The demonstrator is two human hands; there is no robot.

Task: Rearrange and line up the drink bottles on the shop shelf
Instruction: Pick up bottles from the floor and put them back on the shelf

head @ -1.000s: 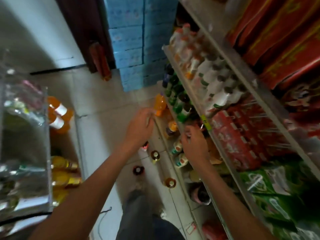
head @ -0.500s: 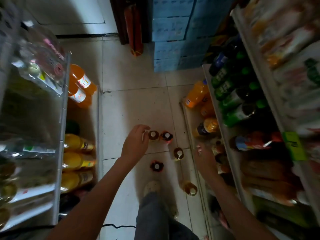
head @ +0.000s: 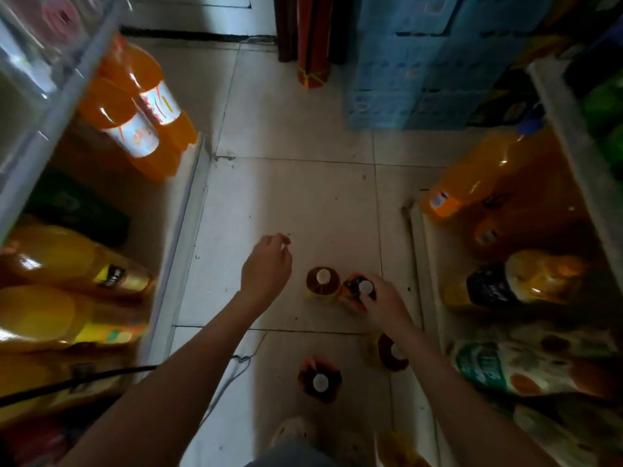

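Head view looks straight down at the tiled floor (head: 296,203) of the aisle between two shelf units.

Right hand (head: 384,303): arm comes in from the near right, reaching down and forward. The grip is clamped on the neck of the orange-wrapped bottle (head: 352,296), fingers curled just below its white cap. The bottle stands upright on the floor, right of centre and close to the right shelf (head: 418,251).

Left hand (head: 266,267): forearm runs diagonally from the near left, wrist roughly straight, back of the hand up. The grip is apart, fingers loosely curled and holding nothing. It hovers over bare tile, left of the bottles and touching none of them.

Other task bottles on the floor, all upright:
- amber bottle (head: 322,281), white cap, touching or just beside the left side of the held one
- dark bottle (head: 319,382), white cap, nearer, apart from that pair
- one more bottle (head: 391,357), partly hidden under the right forearm, details unclear

Right shelf bottom tier holds large orange drink bottles (head: 472,176) lying on their sides. The left shelf (head: 182,237) holds orange soda bottles (head: 135,106) and yellow ones. Blue cartons (head: 421,62) are stacked at the far right.
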